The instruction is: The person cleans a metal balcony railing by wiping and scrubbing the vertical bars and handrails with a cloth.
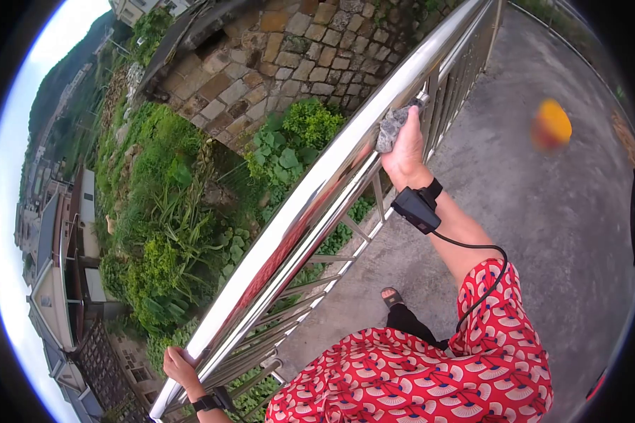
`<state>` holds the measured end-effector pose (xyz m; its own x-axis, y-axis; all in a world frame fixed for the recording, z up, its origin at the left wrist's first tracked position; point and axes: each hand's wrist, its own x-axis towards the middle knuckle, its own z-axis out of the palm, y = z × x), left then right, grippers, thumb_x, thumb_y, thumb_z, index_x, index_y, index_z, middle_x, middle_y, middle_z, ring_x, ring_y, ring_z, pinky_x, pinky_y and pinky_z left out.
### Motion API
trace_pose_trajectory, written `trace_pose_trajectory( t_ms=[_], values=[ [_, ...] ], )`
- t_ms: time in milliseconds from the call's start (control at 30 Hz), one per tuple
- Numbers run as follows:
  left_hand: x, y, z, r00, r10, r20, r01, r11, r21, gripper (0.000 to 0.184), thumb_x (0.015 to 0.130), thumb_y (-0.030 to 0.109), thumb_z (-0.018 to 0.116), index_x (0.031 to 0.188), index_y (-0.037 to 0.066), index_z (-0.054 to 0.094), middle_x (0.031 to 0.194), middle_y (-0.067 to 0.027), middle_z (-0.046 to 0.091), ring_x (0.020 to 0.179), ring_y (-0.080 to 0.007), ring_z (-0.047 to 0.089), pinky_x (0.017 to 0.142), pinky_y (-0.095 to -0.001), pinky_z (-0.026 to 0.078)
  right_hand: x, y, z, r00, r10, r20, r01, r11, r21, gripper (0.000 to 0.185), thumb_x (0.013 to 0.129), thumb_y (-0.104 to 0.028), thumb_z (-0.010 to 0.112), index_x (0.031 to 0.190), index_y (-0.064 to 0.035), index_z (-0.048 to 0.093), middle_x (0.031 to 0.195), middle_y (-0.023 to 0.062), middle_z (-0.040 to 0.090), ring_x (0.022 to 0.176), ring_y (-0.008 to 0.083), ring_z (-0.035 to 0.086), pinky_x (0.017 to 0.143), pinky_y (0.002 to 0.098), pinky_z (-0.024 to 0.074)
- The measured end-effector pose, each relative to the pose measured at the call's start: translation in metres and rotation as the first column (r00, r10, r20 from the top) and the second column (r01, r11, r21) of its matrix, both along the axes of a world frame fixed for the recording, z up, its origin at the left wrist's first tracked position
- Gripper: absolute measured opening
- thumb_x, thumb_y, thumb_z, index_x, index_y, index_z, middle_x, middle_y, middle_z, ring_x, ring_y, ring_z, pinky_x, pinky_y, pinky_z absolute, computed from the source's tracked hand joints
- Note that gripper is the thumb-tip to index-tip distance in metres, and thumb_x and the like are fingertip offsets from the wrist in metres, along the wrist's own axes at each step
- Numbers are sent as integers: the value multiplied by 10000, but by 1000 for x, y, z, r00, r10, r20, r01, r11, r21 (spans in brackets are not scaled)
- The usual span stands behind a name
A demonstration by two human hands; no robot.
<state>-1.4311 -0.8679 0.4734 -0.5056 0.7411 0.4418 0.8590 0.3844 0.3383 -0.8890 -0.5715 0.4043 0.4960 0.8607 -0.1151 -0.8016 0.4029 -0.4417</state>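
A shiny metal railing (282,218) runs diagonally from the lower left to the top right. My right hand (405,148) is closed on a crumpled grey cloth (393,129), pressed against the inner side of the railing near its upper part. Far down at the lower left, my left hand (180,366) grips the top rail; part of its fingers is hidden. Black straps circle both wrists, and a black device (416,209) with a cable sits on the right one.
Thin balusters (331,259) stand below the rail along a concrete floor (543,233). Beyond the railing are green plants (162,282), a stone wall (289,60) and houses (53,303) lower down. A blurred orange-yellow shape (551,125) shows over the floor at right.
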Motion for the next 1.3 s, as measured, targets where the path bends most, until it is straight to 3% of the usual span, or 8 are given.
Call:
trace_pose_trajectory(
  t_ms=[133,267,333,467,567,667,967,1300],
  values=[
    [-3,-1,-5,999,-1,-38,2,999,44,398,917,260,436,642,3,567,565,-99,529,504,-224,481,515,-372,371,74,55,21,713,-284,641,503,844,-187,742,883,-432,459,1379,67,223,1205,287,491,1091,306,526,919,373,403],
    [-2,0,-8,1000,9,-29,-7,998,54,438,928,291,427,617,4,541,538,-99,505,488,-228,468,510,-389,368,99,67,69,308,253,917,627,671,-395,630,873,-421,407,1398,-79,339,1233,374,433,1151,433,459,988,431,362],
    [-3,0,-7,999,37,28,-37,999,-7,470,940,321,403,626,5,553,568,-132,517,536,-294,488,568,-426,372,103,78,65,-118,261,958,742,664,-89,450,858,-329,393,1237,-179,582,1213,306,477,1158,396,420,1009,430,329],
    [-4,-4,6,978,97,-185,-135,969,-205,402,903,364,468,771,45,675,753,-163,656,651,-338,607,607,-447,449,105,80,103,-482,561,673,560,788,-255,402,842,-271,367,1074,-140,668,1176,108,610,1135,303,528,981,507,317],
    [-1,0,1,980,90,-178,-106,991,-82,434,910,385,463,757,41,680,724,-168,653,633,-364,597,604,-466,444,58,54,83,-826,81,557,73,997,-38,322,836,-225,375,781,-48,639,908,159,667,865,345,631,872,510,430],
    [20,2,9,984,151,-91,-153,988,-13,458,914,397,455,778,17,671,741,-199,648,645,-378,596,606,-465,443,-55,-22,80,-569,-164,806,-169,982,80,309,792,-237,467,547,-75,563,564,173,558,537,334,566,565,449,463],
    [-6,5,-13,999,-27,-27,29,996,86,436,949,283,406,627,20,538,532,-115,481,476,-263,449,505,-403,360,-273,-153,68,-320,-457,830,-617,765,183,275,739,-236,597,942,-51,610,653,90,586,647,249,582,623,364,404],
    [-6,0,-14,1000,-9,9,9,998,68,419,943,270,415,654,7,567,558,-102,519,496,-235,481,514,-379,377,9,0,72,-694,-128,709,2,984,180,285,831,-280,433,856,-113,662,868,60,663,896,228,616,937,513,339]
  ],
)
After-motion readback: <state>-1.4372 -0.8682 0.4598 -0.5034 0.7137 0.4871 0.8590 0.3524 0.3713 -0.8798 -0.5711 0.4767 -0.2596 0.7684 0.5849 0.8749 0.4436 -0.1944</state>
